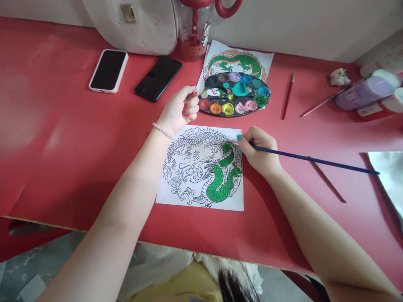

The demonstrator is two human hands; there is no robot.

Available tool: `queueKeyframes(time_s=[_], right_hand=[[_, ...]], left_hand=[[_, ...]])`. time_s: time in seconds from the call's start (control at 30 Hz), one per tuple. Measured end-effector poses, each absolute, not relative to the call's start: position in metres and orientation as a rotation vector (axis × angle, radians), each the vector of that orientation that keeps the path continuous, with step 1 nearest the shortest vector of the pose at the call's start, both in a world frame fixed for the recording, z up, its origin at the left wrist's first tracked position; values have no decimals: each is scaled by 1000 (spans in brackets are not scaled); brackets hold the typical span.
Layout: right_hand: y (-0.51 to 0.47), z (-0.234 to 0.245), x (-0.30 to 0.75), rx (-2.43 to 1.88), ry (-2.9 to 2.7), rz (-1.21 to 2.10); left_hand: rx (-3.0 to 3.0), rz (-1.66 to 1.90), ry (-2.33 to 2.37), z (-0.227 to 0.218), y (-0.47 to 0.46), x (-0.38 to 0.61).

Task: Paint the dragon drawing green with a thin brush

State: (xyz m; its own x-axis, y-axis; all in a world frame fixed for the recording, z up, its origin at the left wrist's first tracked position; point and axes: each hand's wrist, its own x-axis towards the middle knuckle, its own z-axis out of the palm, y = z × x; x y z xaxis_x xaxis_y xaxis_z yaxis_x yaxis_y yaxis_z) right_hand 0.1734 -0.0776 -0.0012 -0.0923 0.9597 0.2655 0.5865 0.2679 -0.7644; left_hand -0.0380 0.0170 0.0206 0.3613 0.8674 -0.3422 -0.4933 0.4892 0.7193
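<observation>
Dragon sheet (201, 167) flat on the red bench (63, 147), near the front edge, between the two forearms. Green laid over the coils on the right side of the drawing, from the upper right curl down to the lower belly; head, whiskers, claws, clouds and the whole left half bare black outline on white. By that look, roughly a quarter coloured, most of it left, and only one colour down so far.

Right hand (260, 151) clamped on a blue brush (315, 160), fingers pinched near the bristle end, tip touching the sheet at its upper right edge just beside the green, long handle trailing off to the right. Left hand (180, 110) curled loosely closed, knuckles bent, resting at the top left corner of the sheet and just beside the palette (234, 94); whether anything sits inside the curl, cannot tell.

Palette wells loaded with orange, yellow, pink, teal, purple and green. Under it, a finished reference print (239, 58) of the dragon in green and orange. Two spare brushes (288, 96) lying apart to the right, two phones (108, 70) to the left, a white bag (135, 25) and a red bottle (195, 29) at the back.
</observation>
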Motion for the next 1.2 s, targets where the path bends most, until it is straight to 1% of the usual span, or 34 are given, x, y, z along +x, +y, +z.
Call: queueKeyframes(time_s=[0.3, 0.57, 0.83, 1.0, 1.2], right_hand=[[-79, 1, 172, -1399, -1831, 664], [-80, 2, 170, -1449, -1805, 612], [-77, -3, 175, -1410, -1750, 599], [-78, -1, 174, -1392, -1811, 618], [-80, 1, 170, -1452, -1833, 559]], left_hand=[[518, 948, 789, 20, 17, -38], [505, 942, 782, 19, 18, -38], [531, 954, 774, 20, 17, -38], [551, 956, 793, 20, 17, -38], [568, 962, 789, 18, 18, -38]])
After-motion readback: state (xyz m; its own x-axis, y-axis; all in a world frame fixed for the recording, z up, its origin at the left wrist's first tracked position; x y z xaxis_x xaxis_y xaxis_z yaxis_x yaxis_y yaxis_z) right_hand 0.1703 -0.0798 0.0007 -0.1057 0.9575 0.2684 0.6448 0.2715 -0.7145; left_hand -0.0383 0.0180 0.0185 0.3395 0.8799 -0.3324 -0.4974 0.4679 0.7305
